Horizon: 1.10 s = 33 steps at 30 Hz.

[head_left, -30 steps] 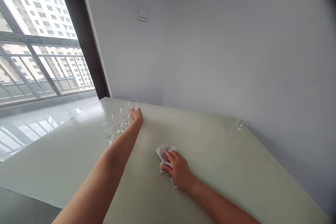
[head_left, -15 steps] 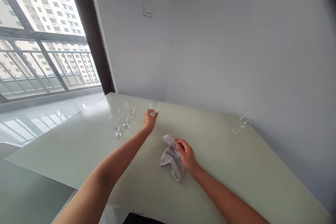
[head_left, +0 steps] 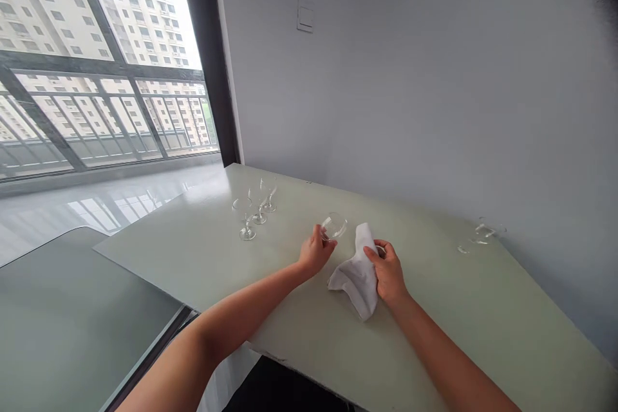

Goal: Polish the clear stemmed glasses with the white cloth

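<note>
My left hand (head_left: pixel 316 251) is closed around the lower part of a clear wine glass (head_left: pixel 335 225), its bowl showing above the fingers and its stem hidden by them. Just to the right, my right hand (head_left: pixel 387 269) pinches a white cloth (head_left: pixel 358 277) between thumb and fingers. The cloth's upper end sticks up near the glass, apart from it, and its lower folds hang over the table. Three other stemmed glasses (head_left: pixel 247 215) stand upright in a row, left of my left hand.
The pale green table (head_left: pixel 434 335) reaches back to a grey wall. Another clear glass (head_left: pixel 485 232) lies on its side by the table's right edge. A grey surface (head_left: pixel 72 315) adjoins at the left, below a large window (head_left: pixel 111 109).
My left hand has drawn the wine glass nearer, toward the cloth. My right hand has raised the cloth a little. The view has turned slightly left.
</note>
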{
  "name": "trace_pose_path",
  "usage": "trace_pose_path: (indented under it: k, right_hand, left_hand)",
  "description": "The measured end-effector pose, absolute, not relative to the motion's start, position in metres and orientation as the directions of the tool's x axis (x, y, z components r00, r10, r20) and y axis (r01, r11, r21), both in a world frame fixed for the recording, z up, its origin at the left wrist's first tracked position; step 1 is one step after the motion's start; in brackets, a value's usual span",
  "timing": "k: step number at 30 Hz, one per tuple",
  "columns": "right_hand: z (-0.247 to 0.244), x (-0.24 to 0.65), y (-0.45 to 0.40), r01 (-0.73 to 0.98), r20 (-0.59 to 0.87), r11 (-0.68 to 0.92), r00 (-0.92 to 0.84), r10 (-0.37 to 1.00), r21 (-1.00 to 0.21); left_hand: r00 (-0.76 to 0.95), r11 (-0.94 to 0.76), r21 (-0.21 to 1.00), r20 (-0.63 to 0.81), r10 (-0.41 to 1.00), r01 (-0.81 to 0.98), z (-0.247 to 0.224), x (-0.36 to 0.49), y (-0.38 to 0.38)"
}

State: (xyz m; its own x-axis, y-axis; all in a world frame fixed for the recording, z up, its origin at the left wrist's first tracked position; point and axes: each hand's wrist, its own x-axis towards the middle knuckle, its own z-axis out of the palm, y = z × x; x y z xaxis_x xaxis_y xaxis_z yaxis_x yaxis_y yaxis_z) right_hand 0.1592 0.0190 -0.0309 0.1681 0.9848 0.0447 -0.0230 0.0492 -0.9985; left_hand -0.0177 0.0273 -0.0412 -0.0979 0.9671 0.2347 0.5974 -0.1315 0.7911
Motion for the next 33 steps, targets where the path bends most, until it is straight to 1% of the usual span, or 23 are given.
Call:
trace_pose_path:
  k: [2,4,6,9,10,12,15,18,22,26,28,30,32,33]
  right_hand:
    - [-0.025,0.164,0.022,-0.105,-0.002,0.023,0.231,0.973,-0.994]
    - [-0.019,0.168,0.024,-0.111,0.018,0.055,0.309,0.951,-0.992]
    - [-0.012,0.171,0.026,-0.054,0.110,0.137,0.346,0.932,-0.989]
    - [-0.001,0.167,0.025,0.054,0.272,0.270,0.342,0.899,-0.961]
    - [0.002,0.163,0.023,0.071,0.299,0.292,0.328,0.896,-0.954]
    - [0.007,0.152,0.017,0.056,0.304,0.299,0.254,0.918,-0.952]
    - [0.009,0.134,0.006,0.042,0.257,0.255,0.070,0.964,-0.966]
    - [0.010,0.126,0.001,0.106,0.210,0.214,-0.047,0.977,-0.971]
    - [0.011,0.134,0.004,0.185,0.204,0.220,-0.101,0.974,-0.958]
    - [0.010,0.143,0.007,0.232,0.162,0.195,-0.155,0.975,-0.953]
    - [0.009,0.144,0.008,0.215,0.178,0.204,-0.135,0.975,-0.955]
    - [0.008,0.142,0.008,0.159,0.206,0.224,-0.121,0.971,-0.962]
    - [0.009,0.141,0.007,0.123,0.201,0.223,-0.169,0.965,-0.967]
    - [0.010,0.140,0.008,0.135,0.190,0.221,-0.214,0.958,-0.966]
  left_hand:
    - [-0.023,-0.187,0.703,0.278,0.960,0.686,-0.042,-0.018,0.022]
    - [0.043,-0.251,0.626,0.329,0.944,0.738,-0.042,-0.020,0.019]
    - [0.091,-0.303,0.575,0.367,0.926,0.760,-0.042,-0.022,0.017]
    - [0.131,-0.348,0.532,0.403,0.906,0.772,-0.042,-0.021,0.016]
    - [0.136,-0.356,0.526,0.410,0.902,0.773,-0.043,-0.020,0.016]
    - [0.144,-0.365,0.524,0.415,0.898,0.770,-0.044,-0.018,0.015]
    - [0.152,-0.367,0.537,0.402,0.903,0.760,-0.045,-0.019,0.015]
    - [0.157,-0.356,0.535,0.381,0.911,0.766,-0.046,-0.024,0.016]
    - [0.192,-0.380,0.490,0.391,0.900,0.785,-0.044,-0.029,0.018]
    - [0.235,-0.422,0.445,0.416,0.878,0.790,-0.043,-0.028,0.020]
    - [0.220,-0.416,0.447,0.427,0.877,0.791,-0.043,-0.028,0.021]
    - [0.203,-0.408,0.454,0.435,0.877,0.792,-0.043,-0.028,0.022]
    - [0.198,-0.401,0.449,0.434,0.879,0.798,-0.043,-0.028,0.022]
    - [0.198,-0.395,0.445,0.426,0.883,0.804,-0.043,-0.029,0.022]
